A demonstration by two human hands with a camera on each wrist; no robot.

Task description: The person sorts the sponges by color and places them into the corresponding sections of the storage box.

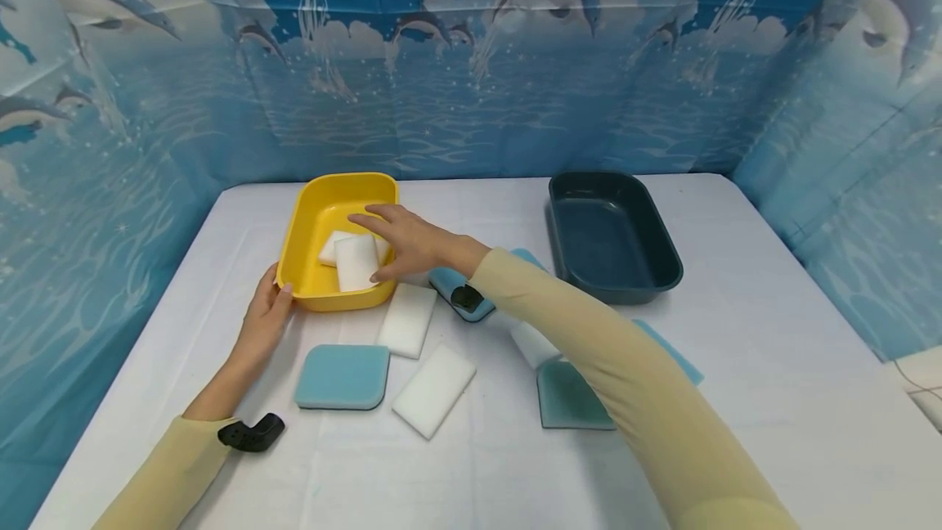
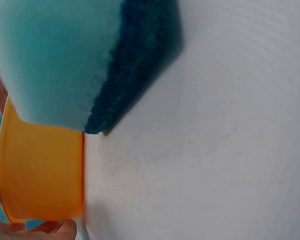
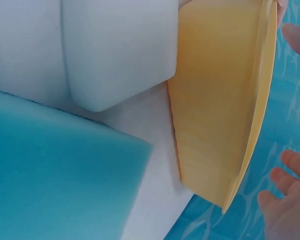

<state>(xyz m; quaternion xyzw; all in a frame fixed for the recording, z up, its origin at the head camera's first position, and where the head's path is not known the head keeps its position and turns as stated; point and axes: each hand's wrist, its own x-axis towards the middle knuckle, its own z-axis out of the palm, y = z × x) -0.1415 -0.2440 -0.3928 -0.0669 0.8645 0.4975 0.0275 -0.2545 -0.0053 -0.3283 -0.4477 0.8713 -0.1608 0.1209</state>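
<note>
A yellow tub [image 1: 300, 229] stands at the left of the table with two white sponges in it, one [image 1: 358, 262] lying over another [image 1: 329, 247]. My left hand [image 1: 259, 321] grips the tub's near left corner, thumb at the rim and fingers around the outer wall. Over the tub's right side reaches my right hand [image 1: 414, 242], its fingers spread and relaxed above the white sponges. In the right wrist view those fingers [image 3: 292, 200] appear beyond the tub's rim with nothing seen in them. The thumb is close to the upper sponge; contact is unclear.
A dark blue tub [image 1: 666, 256] stands at the right. In front of the yellow tub lie white sponges [image 1: 409, 321] [image 1: 434, 391] and a light blue sponge [image 1: 343, 377]. A teal sponge [image 1: 570, 399], a white sponge [image 1: 531, 342] and blue ones [image 1: 450, 283] are partly behind the right forearm.
</note>
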